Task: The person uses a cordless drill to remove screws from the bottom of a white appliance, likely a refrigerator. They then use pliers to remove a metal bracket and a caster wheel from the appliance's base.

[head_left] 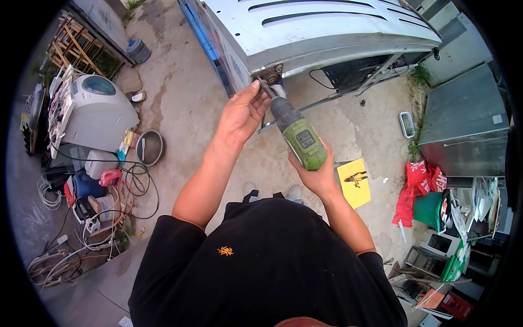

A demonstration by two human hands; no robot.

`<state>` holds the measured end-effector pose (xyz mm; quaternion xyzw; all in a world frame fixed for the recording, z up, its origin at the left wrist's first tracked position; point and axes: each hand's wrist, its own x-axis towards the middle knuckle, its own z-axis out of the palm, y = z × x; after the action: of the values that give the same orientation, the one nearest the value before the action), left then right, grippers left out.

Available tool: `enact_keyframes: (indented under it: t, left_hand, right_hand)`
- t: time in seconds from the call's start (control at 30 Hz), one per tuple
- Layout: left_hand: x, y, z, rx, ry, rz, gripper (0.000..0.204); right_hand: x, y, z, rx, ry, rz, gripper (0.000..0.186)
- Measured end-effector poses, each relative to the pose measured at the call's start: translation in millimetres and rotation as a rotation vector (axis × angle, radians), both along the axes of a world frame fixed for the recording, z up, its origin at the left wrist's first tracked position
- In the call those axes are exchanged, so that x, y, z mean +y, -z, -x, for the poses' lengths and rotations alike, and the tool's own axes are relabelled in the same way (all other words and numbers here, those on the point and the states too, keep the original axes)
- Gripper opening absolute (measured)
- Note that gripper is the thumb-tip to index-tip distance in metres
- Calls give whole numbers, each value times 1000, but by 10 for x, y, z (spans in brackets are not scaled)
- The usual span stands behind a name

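Observation:
A green and grey cordless drill is in my right hand, fingers wrapped round it. Its bit points up and left at a dark, rusty metal plate on the near corner of a large white metal cabinet with long slots. My left hand is beside the bit's tip at that plate, thumb and fingertips pinched together there. Whatever lies between those fingertips is too small to make out. On the ground near my right forearm, a pair of pliers with yellow handles rests on a yellow sheet.
Concrete ground surrounds me. Along the left are a white rounded appliance, a round metal bowl and tangled cables and hoses. Grey metal panels, a red bag and piled scrap stand to the right.

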<state>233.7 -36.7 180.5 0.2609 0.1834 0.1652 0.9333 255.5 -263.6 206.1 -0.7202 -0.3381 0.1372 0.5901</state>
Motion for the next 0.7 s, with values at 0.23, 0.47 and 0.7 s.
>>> enact_keyframes:
  t: [0.23, 0.47, 0.7]
  left_hand:
    - [47, -32, -18, 24, 18, -68, 18]
    - [74, -63, -21, 42, 52, -129, 22]
    - [305, 4, 95, 188, -166, -740, 24]
  right_hand:
    - [28, 63, 1, -63, -2, -2, 52]
    - [74, 148, -10, -79, 6, -24, 47]
    - [72, -23, -64, -79, -25, 4, 42]
